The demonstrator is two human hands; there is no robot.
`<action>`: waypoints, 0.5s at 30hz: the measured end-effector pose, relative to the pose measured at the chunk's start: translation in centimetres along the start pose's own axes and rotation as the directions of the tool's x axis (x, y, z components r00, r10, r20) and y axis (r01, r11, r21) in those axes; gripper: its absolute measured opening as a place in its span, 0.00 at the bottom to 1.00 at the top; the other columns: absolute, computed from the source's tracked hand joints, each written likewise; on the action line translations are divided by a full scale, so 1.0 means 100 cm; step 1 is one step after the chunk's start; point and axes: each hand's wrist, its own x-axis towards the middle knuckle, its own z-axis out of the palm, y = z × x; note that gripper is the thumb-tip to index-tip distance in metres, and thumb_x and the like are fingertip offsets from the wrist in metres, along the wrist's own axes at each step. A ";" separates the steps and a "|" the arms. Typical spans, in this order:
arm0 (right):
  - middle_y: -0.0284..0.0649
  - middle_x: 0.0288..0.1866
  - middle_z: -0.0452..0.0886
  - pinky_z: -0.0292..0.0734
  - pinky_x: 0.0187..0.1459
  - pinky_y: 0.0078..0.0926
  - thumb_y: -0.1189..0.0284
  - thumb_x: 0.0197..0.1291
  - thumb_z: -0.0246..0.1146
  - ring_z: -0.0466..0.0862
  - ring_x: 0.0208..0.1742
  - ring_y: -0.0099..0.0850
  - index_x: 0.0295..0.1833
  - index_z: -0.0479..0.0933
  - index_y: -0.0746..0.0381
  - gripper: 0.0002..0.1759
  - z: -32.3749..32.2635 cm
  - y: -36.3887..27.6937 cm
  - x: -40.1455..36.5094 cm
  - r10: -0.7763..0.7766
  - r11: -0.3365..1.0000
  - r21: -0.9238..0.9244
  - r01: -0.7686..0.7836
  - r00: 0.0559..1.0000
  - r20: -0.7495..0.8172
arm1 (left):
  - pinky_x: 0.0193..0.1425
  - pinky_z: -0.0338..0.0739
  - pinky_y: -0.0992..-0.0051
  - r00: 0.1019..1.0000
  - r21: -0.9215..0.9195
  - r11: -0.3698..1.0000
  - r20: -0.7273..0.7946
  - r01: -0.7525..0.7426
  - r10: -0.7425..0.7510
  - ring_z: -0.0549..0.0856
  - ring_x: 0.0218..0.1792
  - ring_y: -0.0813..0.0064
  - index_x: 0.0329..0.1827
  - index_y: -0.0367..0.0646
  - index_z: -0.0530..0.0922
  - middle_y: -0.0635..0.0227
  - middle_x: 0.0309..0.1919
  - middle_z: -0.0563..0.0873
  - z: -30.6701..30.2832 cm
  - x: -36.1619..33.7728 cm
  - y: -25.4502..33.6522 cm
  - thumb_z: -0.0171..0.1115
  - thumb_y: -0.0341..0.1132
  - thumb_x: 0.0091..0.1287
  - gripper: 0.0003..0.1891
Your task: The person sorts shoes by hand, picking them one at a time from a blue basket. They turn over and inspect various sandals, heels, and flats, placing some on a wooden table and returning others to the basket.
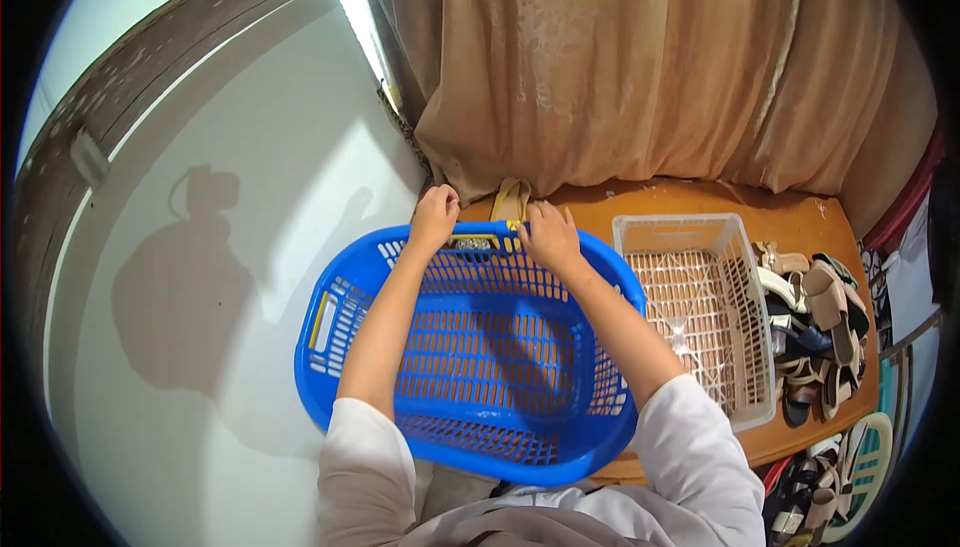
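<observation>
A large blue plastic laundry basket (485, 347) with slotted sides and yellow-trimmed handle openings stands in front of me, with nothing inside. My left hand (436, 217) rests at its far rim, left of the far handle, fingers curled down over the outer side. Across that handle my right hand (550, 237) grips the same rim, thumb on the inner side and fingers beyond it. Between my hands, a beige strap-like item (511, 199) shows just behind the rim; its lower part is hidden. Some fingertips are out of sight behind the rim.
A clear plastic basket (755, 317) sits right of the blue one on the orange-brown table (600, 197). Several sandals and shoes (820, 312) are piled farther right, with more footwear (815, 492) below. A brown curtain (600, 67) hangs behind; a white wall (210, 397) stands left.
</observation>
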 end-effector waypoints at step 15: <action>0.36 0.40 0.80 0.68 0.51 0.36 0.65 0.59 0.54 0.78 0.47 0.33 0.47 0.74 0.58 0.13 0.003 -0.007 -0.002 -0.165 0.983 -0.089 0.162 0.986 -0.022 | 0.66 0.62 0.65 0.204 0.560 0.810 0.784 0.171 -0.586 0.67 0.64 0.66 0.67 0.57 0.63 0.67 0.66 0.65 0.110 0.084 -0.137 0.59 0.46 0.56 0.33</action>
